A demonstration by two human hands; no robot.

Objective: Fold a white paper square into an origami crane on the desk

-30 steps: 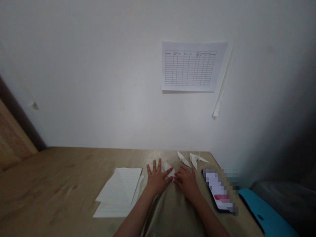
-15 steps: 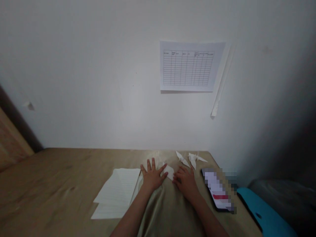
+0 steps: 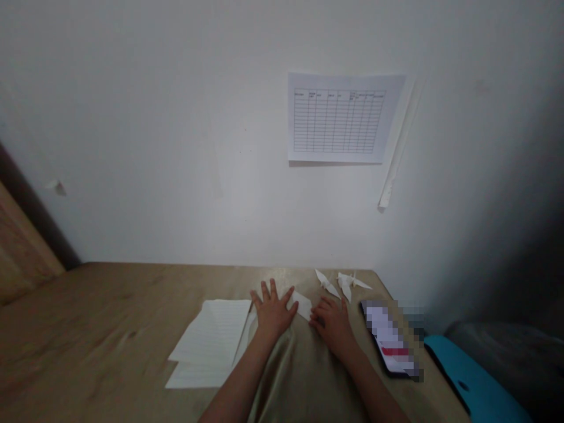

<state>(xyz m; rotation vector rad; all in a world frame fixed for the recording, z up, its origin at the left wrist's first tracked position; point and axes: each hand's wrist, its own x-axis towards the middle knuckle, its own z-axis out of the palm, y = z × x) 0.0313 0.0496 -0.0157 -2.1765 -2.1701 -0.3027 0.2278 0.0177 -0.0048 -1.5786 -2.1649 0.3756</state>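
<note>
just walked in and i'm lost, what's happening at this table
A person has both hands down on a small piece of white paper on the wooden table. The left hand lies flat with fingers spread on its left edge; the right hand presses its right edge. Two folded paper birds sit just beyond, lined sheets lie to the left, a phone to the right.

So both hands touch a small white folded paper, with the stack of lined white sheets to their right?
No. The head view shows the stack of lined white sheets to their left, beside the left hand; the rest holds.
</note>
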